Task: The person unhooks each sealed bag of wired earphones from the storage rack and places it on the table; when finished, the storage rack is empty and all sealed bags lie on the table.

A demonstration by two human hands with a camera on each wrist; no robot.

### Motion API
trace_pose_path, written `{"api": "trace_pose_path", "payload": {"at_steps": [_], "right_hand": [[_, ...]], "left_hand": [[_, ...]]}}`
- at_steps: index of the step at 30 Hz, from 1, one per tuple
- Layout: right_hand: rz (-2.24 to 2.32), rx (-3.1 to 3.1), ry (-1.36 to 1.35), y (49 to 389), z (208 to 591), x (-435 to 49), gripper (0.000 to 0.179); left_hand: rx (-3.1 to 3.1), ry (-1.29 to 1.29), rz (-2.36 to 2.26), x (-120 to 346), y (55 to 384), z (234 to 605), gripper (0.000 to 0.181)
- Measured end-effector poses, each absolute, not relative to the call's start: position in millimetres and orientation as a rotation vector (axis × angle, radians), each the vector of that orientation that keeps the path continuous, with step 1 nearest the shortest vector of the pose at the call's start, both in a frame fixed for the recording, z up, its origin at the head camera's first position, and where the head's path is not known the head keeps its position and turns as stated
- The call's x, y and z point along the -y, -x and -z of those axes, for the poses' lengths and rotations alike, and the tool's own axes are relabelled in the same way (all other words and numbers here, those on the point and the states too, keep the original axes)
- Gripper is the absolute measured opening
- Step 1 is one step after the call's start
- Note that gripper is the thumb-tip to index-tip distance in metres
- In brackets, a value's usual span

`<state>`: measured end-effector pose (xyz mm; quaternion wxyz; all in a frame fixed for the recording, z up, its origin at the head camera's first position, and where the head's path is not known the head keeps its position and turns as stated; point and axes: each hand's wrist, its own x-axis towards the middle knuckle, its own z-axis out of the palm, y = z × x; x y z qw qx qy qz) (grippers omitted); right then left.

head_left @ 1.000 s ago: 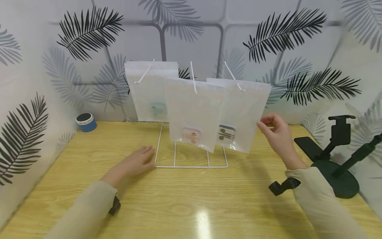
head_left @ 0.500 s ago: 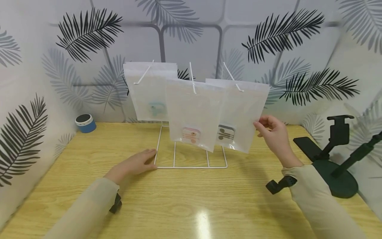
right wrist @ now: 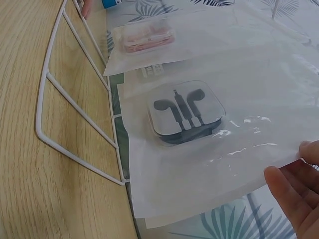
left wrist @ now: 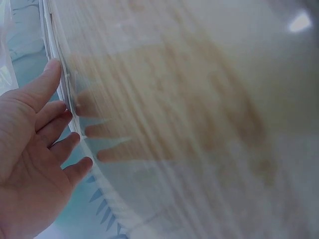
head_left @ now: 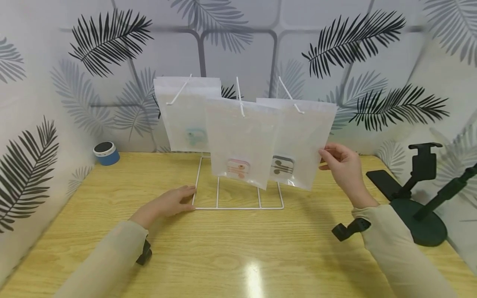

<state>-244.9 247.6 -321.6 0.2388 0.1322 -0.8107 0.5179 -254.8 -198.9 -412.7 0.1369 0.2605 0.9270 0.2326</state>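
Observation:
A white wire display rack (head_left: 238, 208) carries frosted plastic bags on three hooks. The front middle bag (head_left: 242, 132) has a pink earphone case (head_left: 238, 167) at its bottom; the right bag (head_left: 303, 132) holds a clear case of dark earphones (right wrist: 187, 112). A pale teal item (head_left: 196, 135) shows dimly through the left bag (head_left: 188, 111). My left hand (head_left: 167, 203) rests on the table, fingertips touching the left side of the rack's base. With thumb and fingers, my right hand (head_left: 343, 169) pinches the outer edge of the right bag.
A blue round container (head_left: 107, 154) stands at the back left. On the right are a black phone (head_left: 384, 184) and a dark stand (head_left: 421, 223) with a clamp. Leaf-patterned wall covering (head_left: 242, 49) closes off the back of the wooden table (head_left: 231, 248).
My right hand has moved slightly left onto the right bag's edge. My left hand has moved a little right, up against the rack's base. The bags hang nearly as before.

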Motion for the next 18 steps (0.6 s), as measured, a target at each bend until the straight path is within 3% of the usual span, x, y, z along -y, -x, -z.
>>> {"api": "trace_pose_path", "payload": {"at_steps": [18], "right_hand": [[-1.406,2.139,-0.317,237.4,318.1,-242.5,0.018]], "left_hand": [[-2.684,-0.743,-0.673,198.7,255.3,414.5,0.065]]}}
